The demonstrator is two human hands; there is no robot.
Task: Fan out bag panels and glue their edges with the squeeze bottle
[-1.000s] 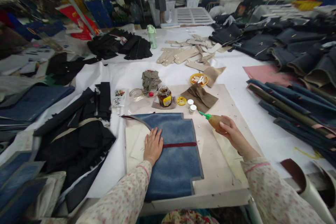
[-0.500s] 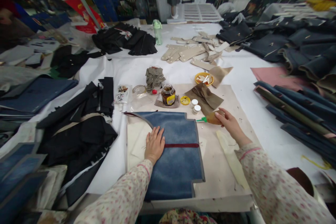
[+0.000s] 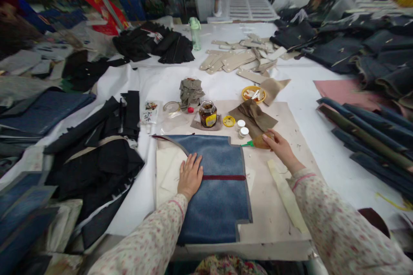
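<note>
Right hand [image 3: 278, 142] closed around an amber squeeze bottle [image 3: 262, 141], thumb and fingers pinching its sides, points a green nozzle [image 3: 248, 143] at the grey border [image 3: 248, 197] of a blue panel [image 3: 216, 210]. Read from the panel's middle, 12 pointing away from the body, the tip sits by the edge at 1 o'clock; whether it touches cannot be told. Left hand [image 3: 189, 176] lies flat at 10 o'clock, fingers slightly spread.

Too hard a squeeze could push a blob past the narrow border and onto the blue face, probably leaving a mark. Should the left hand's pressure ease, the panel might skid against the nozzle. At 12 o'clock, a glass jar [image 3: 209, 117] of dark contents stands uncapped, liable to spill if knocked; two small white pots [image 3: 244, 132] at 1 o'clock risk a bump from the bottle.

Flat on a beige sheet [image 3: 271, 215] over the counter [image 3: 298, 86], the panel is a mottled blue with cloudy paler patches, its corners notched at 1 and 5 o'clock. A dark red strip [image 3: 224, 177] runs from the left hand to the 3 o'clock edge, while a curved side sweeps to a thin dark point at 10.
</note>
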